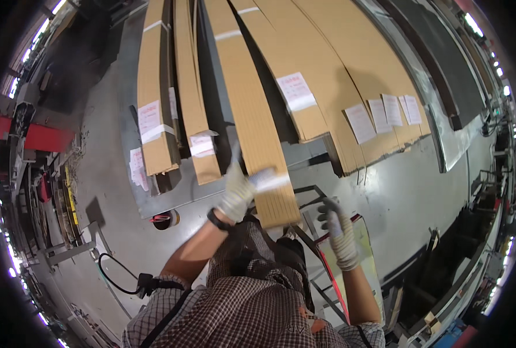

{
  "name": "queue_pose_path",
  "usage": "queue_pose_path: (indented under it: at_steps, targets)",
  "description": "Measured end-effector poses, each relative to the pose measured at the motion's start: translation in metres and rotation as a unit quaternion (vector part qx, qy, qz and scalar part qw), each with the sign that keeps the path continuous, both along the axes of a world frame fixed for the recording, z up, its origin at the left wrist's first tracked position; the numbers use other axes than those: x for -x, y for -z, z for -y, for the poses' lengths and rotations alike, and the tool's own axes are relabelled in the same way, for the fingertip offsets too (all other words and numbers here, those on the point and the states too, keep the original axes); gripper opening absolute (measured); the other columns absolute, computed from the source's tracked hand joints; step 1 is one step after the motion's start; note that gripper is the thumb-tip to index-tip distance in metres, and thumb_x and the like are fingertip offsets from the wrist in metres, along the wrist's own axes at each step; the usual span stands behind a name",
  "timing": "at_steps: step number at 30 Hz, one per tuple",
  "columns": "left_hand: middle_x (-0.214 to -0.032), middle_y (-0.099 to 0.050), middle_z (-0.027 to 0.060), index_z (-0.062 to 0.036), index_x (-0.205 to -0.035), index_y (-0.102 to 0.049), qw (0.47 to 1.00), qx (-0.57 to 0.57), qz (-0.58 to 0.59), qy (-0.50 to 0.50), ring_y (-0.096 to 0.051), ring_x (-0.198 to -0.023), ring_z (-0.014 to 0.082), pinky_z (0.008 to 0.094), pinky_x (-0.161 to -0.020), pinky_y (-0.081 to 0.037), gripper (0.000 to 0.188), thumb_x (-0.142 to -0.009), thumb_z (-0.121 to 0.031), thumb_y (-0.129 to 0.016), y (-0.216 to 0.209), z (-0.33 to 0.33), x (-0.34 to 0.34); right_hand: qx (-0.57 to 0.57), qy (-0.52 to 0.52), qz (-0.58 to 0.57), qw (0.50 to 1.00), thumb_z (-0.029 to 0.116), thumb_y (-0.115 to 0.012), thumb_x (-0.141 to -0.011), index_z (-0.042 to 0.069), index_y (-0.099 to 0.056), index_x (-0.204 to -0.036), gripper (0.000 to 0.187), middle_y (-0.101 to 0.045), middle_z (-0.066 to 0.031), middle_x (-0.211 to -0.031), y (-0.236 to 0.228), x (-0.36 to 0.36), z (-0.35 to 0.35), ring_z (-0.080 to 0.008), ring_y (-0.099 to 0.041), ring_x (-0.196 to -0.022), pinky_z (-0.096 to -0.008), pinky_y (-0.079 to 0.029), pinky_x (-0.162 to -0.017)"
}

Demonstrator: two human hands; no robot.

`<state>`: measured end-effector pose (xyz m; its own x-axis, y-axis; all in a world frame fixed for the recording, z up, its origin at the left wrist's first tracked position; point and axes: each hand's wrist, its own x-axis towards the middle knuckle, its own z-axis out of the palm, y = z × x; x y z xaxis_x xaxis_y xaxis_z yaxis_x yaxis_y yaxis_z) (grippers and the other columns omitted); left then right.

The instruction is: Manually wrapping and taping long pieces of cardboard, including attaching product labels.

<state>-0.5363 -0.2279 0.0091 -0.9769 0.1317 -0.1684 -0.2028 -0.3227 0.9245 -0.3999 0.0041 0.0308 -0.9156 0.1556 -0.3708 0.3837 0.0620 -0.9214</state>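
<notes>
Smooth grey floor (397,203) below long, flat cardboard cartons (295,52).
Hands apart: knit-gloved left hand (236,194) at the ribbed middle carton (252,116), by its white band (274,184), grip unclear; gloved right hand (340,233) loosely curled, nearby.

Our gloved left hand (237,194) lay between eleven and twelve o'clock from our chest (252,304), our gloved right hand (340,235) hung nearer two o'clock, its fingers (329,211) loosely bent

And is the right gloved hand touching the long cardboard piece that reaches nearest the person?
Apart: the head view shows a gap between right hand and cardboard piece.
</notes>
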Motion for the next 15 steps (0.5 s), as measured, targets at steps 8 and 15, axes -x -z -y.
queue_pose_path:
  at_steps: [8, 15]
  targets:
    - [-0.114, -0.067, 0.0131, -0.0011, -0.131, -0.05, 0.999, -0.007, 0.037, -0.02, -0.068, -0.096, 0.0231, 0.0351, -0.083, -0.058, 0.061, -0.081, -0.014, -0.083, -0.007, -0.02, 0.145, -0.196, 0.103, 0.005, 0.975, 0.02, -0.053, -0.103, 0.002, -0.061, -0.126, 0.03, -0.067, -0.0082, -0.11, 0.065, -0.12, -0.157, -0.0123, -0.061, -0.093, -0.026, -0.049, -0.08]
    - [-0.126, -0.06, 0.018, 0.008, -0.139, -0.043, 0.968, 0.24, 0.037, -0.068, -0.058, -0.116, 0.0277, 0.0367, -0.104, -0.043, 0.071, -0.084, -0.019, -0.078, 0.057, -0.024, 0.156, -0.253, -0.003, 0.305, 0.918, 0.038, -0.053, -0.101, 0.001, -0.072, -0.089, 0.043, -0.07, -0.0255, -0.085, 0.17, -0.231, -0.276, -0.0417, -0.068, -0.085, -0.0463, -0.052, -0.079]
